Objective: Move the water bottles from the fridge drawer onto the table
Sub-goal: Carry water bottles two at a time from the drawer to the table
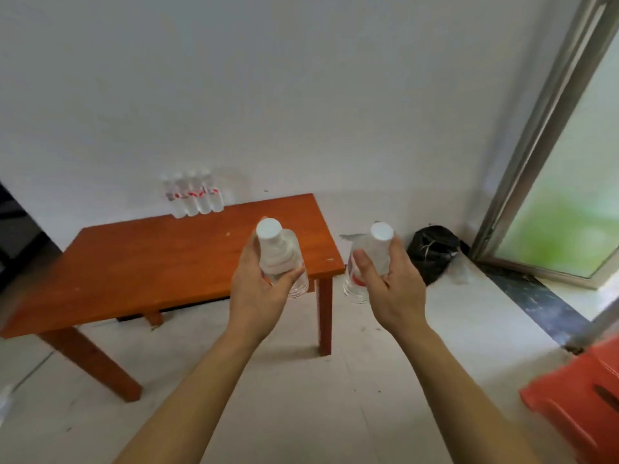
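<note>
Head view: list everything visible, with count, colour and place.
table: one, orange-brown wood, against the white wall
bottles on the table: four as far as blur allows, clear with red labels, in a row at its far edge
left bottle: one, clear with white cap, held above the table's right end
right bottle: one, clear with white cap, held beyond the table's right end
bag: one, black, on the floor in the corner
stool: one, red, bottom right, cut off
door frame: one, grey metal, at right
left hand: one, grips the left bottle
right hand: one, grips the right bottle
</note>
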The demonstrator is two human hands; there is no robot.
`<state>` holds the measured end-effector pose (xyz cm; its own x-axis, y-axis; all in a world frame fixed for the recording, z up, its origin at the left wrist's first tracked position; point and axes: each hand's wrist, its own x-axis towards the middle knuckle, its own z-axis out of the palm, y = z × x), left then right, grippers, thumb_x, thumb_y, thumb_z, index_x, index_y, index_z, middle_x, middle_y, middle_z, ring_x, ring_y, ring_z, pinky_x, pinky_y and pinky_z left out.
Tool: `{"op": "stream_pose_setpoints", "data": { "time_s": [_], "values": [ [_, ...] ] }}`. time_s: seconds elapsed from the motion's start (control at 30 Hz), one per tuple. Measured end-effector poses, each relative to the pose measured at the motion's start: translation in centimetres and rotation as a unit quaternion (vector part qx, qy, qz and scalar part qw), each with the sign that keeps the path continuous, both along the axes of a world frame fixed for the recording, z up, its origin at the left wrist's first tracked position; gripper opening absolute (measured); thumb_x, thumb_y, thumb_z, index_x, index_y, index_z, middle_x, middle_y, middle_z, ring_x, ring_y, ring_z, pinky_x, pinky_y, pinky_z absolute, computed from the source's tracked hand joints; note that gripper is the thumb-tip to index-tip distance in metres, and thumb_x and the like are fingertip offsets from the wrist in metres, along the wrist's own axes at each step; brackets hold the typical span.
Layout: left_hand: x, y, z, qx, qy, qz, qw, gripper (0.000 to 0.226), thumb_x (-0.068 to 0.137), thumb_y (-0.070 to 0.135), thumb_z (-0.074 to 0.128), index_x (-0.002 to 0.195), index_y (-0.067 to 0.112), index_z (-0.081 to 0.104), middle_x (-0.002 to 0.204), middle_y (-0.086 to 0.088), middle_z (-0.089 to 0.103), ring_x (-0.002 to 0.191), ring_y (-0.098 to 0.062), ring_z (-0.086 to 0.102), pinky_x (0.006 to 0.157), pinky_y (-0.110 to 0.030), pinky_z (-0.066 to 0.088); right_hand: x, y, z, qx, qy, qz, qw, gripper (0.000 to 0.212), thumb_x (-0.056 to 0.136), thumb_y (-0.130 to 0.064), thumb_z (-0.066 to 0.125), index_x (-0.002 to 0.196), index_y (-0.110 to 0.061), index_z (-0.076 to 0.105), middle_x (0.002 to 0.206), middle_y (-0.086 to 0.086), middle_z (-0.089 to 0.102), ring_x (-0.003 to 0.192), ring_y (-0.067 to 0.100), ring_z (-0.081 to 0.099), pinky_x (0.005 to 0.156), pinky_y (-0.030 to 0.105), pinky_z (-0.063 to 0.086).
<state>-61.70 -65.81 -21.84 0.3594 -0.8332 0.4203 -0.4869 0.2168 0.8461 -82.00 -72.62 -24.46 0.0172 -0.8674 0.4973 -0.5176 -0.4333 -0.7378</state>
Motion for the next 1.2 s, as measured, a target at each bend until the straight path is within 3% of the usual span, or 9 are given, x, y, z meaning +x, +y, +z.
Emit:
{"op": "stream_pose_setpoints", "data": {
  "time_s": [0.17, 0.33, 0.43, 0.7, 0.87, 0.97, 1.2],
  "values": [
    [9.5, -1.7, -0.2, -0.011, 0.006, 0.069, 0.998, 0.079, 0.077, 0.027, 0.083, 0.143, 0.03, 0.037, 0.132, 0.009, 0.055, 0.124, -0.013, 0.053, 0.103, -0.046, 0.049, 10.9, -3.5, 0.6, -0.008, 0.009, 0.061, 0.998, 0.051, 0.095, -0.068, 0.041, 0.136, -0.038, 0.038, 0.115, -0.013, 0.06, 0.099, 0.009, 0.059, 0.081, 0.035, 0.051],
    [15.8, -6.5, -1.3, -0.012, 0.009, 0.092, 0.996, 0.079, 0.078, 0.028, 0.082, 0.143, 0.029, 0.038, 0.132, 0.008, 0.055, 0.124, -0.014, 0.053, 0.103, -0.046, 0.049, 17.8, -9.5, -0.5, -0.009, 0.007, 0.078, 0.997, 0.047, 0.095, -0.062, 0.046, 0.134, -0.035, 0.041, 0.114, -0.013, 0.06, 0.099, 0.011, 0.059, 0.077, 0.022, 0.045],
    [19.4, -11.6, -1.9, -0.022, 0.002, 0.098, 0.995, 0.078, 0.078, 0.027, 0.083, 0.143, 0.028, 0.039, 0.13, 0.01, 0.056, 0.123, -0.012, 0.054, 0.102, -0.045, 0.05, 21.9, -15.1, -1.4, 0.002, 0.004, 0.089, 0.996, 0.054, 0.094, -0.065, 0.045, 0.137, -0.034, 0.041, 0.121, -0.011, 0.06, 0.104, 0.011, 0.059, 0.082, 0.033, 0.05],
    [28.6, -26.5, -1.1, -0.02, 0.009, 0.105, 0.994, 0.075, 0.076, 0.03, 0.084, 0.139, 0.03, 0.043, 0.127, 0.014, 0.057, 0.12, -0.011, 0.056, 0.1, -0.045, 0.051, 31.9, -30.4, -1.3, 0.02, 0.0, 0.118, 0.993, 0.054, 0.093, -0.075, 0.04, 0.138, -0.045, 0.036, 0.127, -0.016, 0.058, 0.109, 0.008, 0.06, 0.086, 0.045, 0.056],
    [35.0, -33.1, -1.2, -0.01, 0.006, 0.126, 0.992, 0.074, 0.074, 0.031, 0.086, 0.135, 0.032, 0.043, 0.126, 0.012, 0.057, 0.119, -0.013, 0.056, 0.097, -0.047, 0.052, 38.7, -37.9, -0.4, 0.02, 0.011, 0.134, 0.991, 0.056, 0.092, -0.077, 0.038, 0.139, -0.047, 0.033, 0.131, -0.017, 0.058, 0.112, 0.007, 0.058, 0.088, 0.042, 0.054],
    [39.2, -36.7, -1.8, -0.009, -0.001, 0.132, 0.991, 0.076, 0.073, 0.031, 0.087, 0.135, 0.031, 0.043, 0.126, 0.012, 0.057, 0.12, -0.013, 0.056, 0.096, -0.047, 0.053, 42.4, -41.5, -0.6, 0.033, 0.014, 0.145, 0.989, 0.055, 0.091, -0.077, 0.038, 0.138, -0.047, 0.032, 0.129, -0.016, 0.059, 0.112, 0.012, 0.06, 0.089, 0.048, 0.054],
    [49.1, -45.9, -4.2, 0.0, -0.015, 0.093, 0.996, 0.076, 0.07, 0.029, 0.088, 0.133, 0.028, 0.046, 0.126, 0.011, 0.049, 0.123, -0.015, 0.049, 0.096, -0.049, 0.052, 50.8, -48.9, -2.1, 0.073, 0.009, 0.148, 0.986, 0.059, 0.092, -0.074, 0.041, 0.139, -0.039, 0.038, 0.129, -0.013, 0.06, 0.115, 0.015, 0.061, 0.089, 0.05, 0.055]
  ]
}}
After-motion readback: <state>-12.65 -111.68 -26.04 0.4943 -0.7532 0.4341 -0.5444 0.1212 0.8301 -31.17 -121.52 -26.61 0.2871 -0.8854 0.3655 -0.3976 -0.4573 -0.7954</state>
